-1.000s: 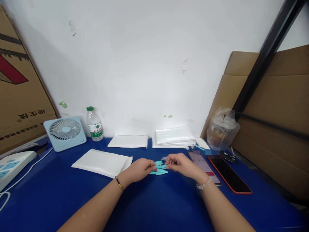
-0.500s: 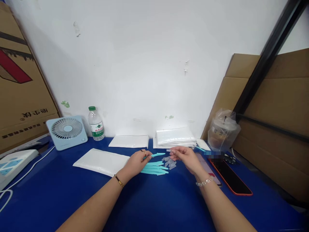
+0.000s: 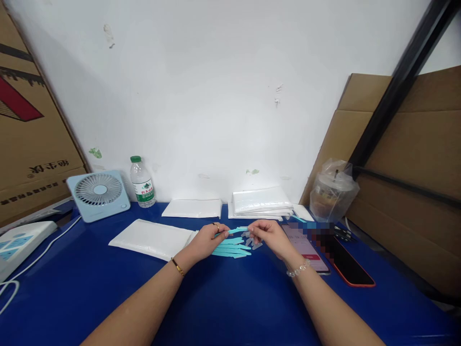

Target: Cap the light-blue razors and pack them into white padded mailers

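Note:
My left hand (image 3: 207, 239) pinches a thin teal plastic stick (image 3: 235, 231) by one end, a little above the blue table (image 3: 230, 302). At the stick's free tip, my right hand (image 3: 268, 236) has its fingers pinched on a small clear cap (image 3: 248, 229). Below the hands lie several more teal sticks (image 3: 230, 250) in a row. A few loose clear caps (image 3: 254, 244) sit beside them, partly hidden by my right fingers.
White padded envelopes lie left (image 3: 151, 239), behind (image 3: 192, 208) and in a stack (image 3: 260, 202). Two phones (image 3: 326, 252) rest at right near a bagged drink cup (image 3: 332, 193). A small fan (image 3: 98, 191), water bottle (image 3: 141, 183), cardboard boxes (image 3: 30, 139) and a white device (image 3: 18, 240) stand left.
My left hand lifted one teal stick off the pile. My right hand picked up a clear cap, then came back in to the stick's tip.

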A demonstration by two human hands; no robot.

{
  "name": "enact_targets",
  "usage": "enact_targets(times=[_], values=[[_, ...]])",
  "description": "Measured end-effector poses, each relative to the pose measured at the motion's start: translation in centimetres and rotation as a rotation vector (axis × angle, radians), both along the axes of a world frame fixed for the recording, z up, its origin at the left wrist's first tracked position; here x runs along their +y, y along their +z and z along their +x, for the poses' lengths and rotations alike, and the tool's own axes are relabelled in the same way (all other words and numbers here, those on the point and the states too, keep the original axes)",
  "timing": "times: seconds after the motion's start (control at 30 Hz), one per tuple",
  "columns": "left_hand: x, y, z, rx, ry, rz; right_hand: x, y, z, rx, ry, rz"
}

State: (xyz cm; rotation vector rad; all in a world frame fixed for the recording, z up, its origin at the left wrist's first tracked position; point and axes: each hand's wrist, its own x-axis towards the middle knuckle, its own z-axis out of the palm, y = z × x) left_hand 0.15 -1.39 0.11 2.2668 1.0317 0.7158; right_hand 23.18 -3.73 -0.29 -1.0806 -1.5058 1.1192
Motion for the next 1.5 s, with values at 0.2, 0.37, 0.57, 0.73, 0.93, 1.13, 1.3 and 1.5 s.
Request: enact_targets(times=[0.2, 0.37, 0.57, 0.73, 0.93, 1.13, 1.3, 1.5], values=[[0.5, -0.6, 0.0, 0.003, 0.177, 0.145, 1.0, -0.8, 0.1, -0.115, -0.132, 0.056], [0.8, -0.8, -0.6, 0.142, 0.177, 0.170, 3.4, -2.7, 1.8, -0.309, -0.388, 0.057], [0.8, -1.7, -0.6, 0.205, 0.076, 0.066, 4.2, -3.3, 2.7, -0.481, -0.337, -0.011], [1.2, -2.0, -0.4, 0.212, 0.072, 0.042, 3.4, -2.8, 2.9, -0.592, -0.194, 0.204], [1.1, -1.8, -0.2, 0.188, 0.096, 0.027, 3.0, -2.6, 2.7, -0.681, -0.088, 0.251], [0.9, -1.0, -0.1, 0.111, 0.153, 0.064, 2.6, -1.5, 2.1, -0.377, -0.056, 0.147], [1.3, -1.3, -0.2, 0.094, 0.142, 0.069, 2.2, -1.3, 1.8, -0.142, -0.028, 0.037], [1.1, -1.2, -0.1, 0.096, 0.152, 0.062, 2.3, -1.7, 1.8, -0.089, -0.042, -0.047]])
